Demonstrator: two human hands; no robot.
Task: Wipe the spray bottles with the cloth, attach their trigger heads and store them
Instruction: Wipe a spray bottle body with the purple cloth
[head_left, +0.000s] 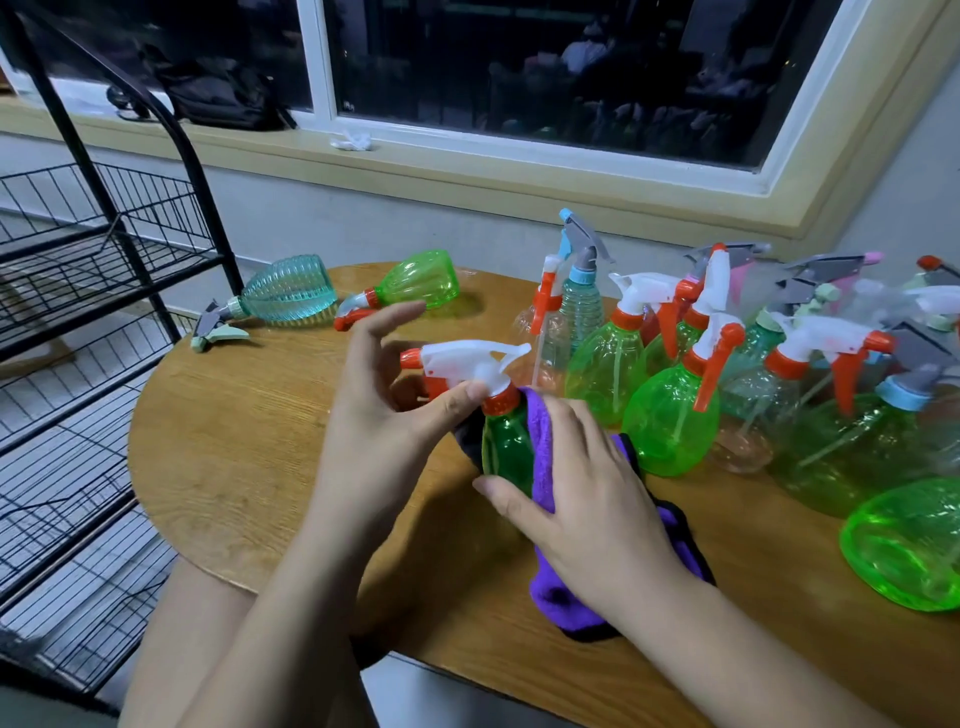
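So the green bottle (506, 452) they're working on stands upright near the middle of the round wooden table (234, 441), long axis pretty much vertical. Its white trigger head (462, 364) is on top and lies crosswise, with the orange nozzle pointing left.

The right hand (587, 493) is curled round the bottle's right side with the purple cloth (561, 597) between palm and plastic; the rest of the cloth trails down onto the table toward the near edge. The left hand (379, 415) has its thumb tip pressed against the base of the trigger head, fingers loosely fanned on the far side, so a light pinch rather than a full grip.

A crowd of bottles (670, 415) stands just to the right. Two more, a teal bottle (288, 296) and a small green bottle (421, 278), lie on their sides at the far left, heads pointing left. A black wire rack (104, 260) stands left of the table.
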